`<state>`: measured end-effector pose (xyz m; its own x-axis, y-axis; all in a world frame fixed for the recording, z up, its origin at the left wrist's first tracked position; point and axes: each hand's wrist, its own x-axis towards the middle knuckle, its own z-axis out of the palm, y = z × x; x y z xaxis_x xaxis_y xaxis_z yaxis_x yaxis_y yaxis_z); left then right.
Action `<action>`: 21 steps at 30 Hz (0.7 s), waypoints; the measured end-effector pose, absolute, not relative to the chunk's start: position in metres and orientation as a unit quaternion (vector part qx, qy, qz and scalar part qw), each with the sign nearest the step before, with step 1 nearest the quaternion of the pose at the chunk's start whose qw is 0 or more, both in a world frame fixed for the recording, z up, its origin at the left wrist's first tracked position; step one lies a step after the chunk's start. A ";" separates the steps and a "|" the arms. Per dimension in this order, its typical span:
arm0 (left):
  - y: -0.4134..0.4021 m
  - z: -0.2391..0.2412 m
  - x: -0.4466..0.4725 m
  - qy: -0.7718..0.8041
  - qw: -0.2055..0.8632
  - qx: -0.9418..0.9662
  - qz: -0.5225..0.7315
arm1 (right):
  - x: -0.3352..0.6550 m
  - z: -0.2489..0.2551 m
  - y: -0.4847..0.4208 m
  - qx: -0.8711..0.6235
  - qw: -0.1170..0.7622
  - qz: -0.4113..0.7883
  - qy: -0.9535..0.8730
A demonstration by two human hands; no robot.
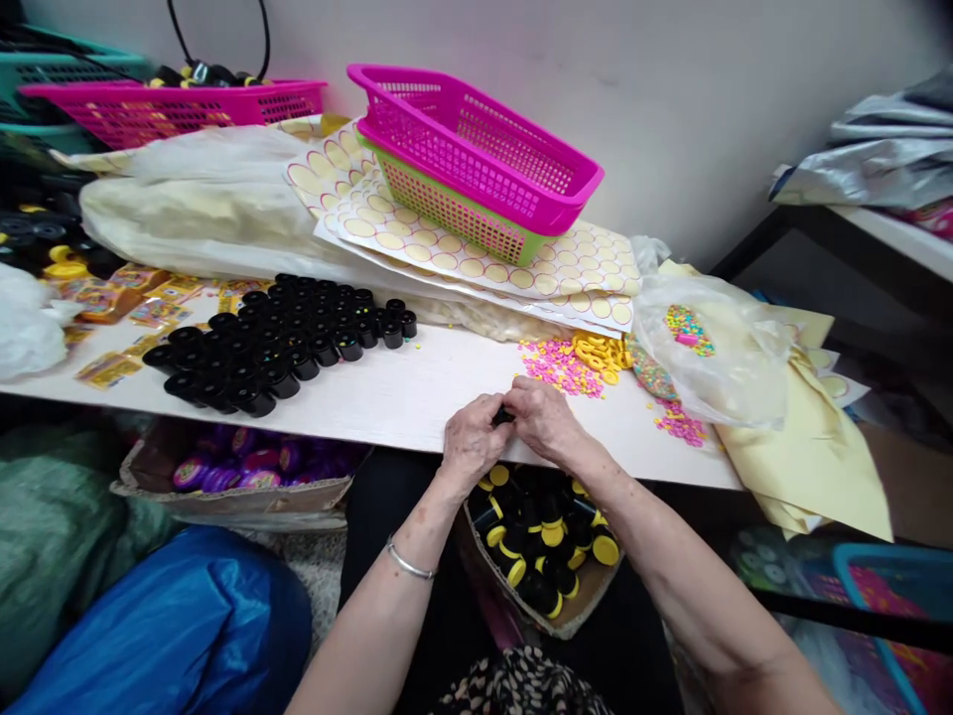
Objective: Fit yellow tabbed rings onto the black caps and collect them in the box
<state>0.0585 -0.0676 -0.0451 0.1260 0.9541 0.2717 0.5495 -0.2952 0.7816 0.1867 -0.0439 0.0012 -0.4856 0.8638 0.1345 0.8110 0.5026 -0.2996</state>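
Over the table's front edge, my left hand [473,434] and my right hand [543,417] meet with fingers closed around a small black container [502,416]. Only a bit of it shows between the fingers, and its top is hidden. To the left on the white table stand many black cups [275,348] in packed rows, some with coloured bits in them. Just beyond my right hand lie loose pink pieces [562,369] and a heap of yellow rings or caps [602,354]. Below my hands, a cardboard box [570,621] holds black containers with yellow lids [552,534].
A pink basket [476,149] is stacked in a green one [454,204] on circle-printed sheets [417,238]. A clear plastic bag [737,348] with coloured pieces lies right. Printed packets [108,369] lie left. Below are a box [238,501] of purple items and a blue bag [194,626].
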 end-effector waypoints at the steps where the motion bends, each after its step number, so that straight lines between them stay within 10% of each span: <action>1: -0.067 -0.045 0.059 0.534 0.258 0.703 0.393 | 0.186 0.001 -0.045 -0.490 0.148 0.108 -0.852; 8: -0.064 -0.048 0.058 0.537 0.235 0.709 0.392 | 0.234 -0.023 -0.028 -0.549 0.372 0.192 -0.723; 13: -0.062 -0.054 0.056 0.551 0.246 0.683 0.413 | 0.303 -0.031 0.006 -0.781 0.328 0.000 -0.531; 21: -0.063 -0.052 0.060 0.558 0.235 0.685 0.405 | 0.336 -0.046 0.020 -0.781 0.284 0.053 -0.553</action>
<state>0.0599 -0.0635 -0.0517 0.0480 0.9550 0.2927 0.5745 -0.2661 0.7740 0.3358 0.0204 -0.0457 0.3819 0.8946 0.2321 0.8349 -0.2262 -0.5018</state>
